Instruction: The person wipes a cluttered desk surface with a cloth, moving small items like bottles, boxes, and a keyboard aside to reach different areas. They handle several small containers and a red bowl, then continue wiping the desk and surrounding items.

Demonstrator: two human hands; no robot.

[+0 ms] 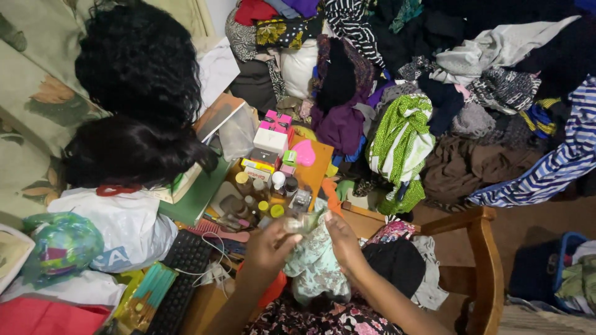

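Pinching a small clear jar (297, 224) between my left hand (268, 245) and right hand (341, 241), both clamped on it, I judge I must twist next.

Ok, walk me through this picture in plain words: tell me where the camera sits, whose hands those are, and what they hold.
There is no machine here. One camera sits on a person's head and looks down, so the two hands at the bottom are that person's own. The left hand and the right hand together hold a small clear object, too blurred to identify, above a pale green cloth. Ahead lies a cluttered surface: small bottles and jars, a pink and white box, a black keyboard, two black wigs. A heap of clothes lies behind, a wooden chair to the right.
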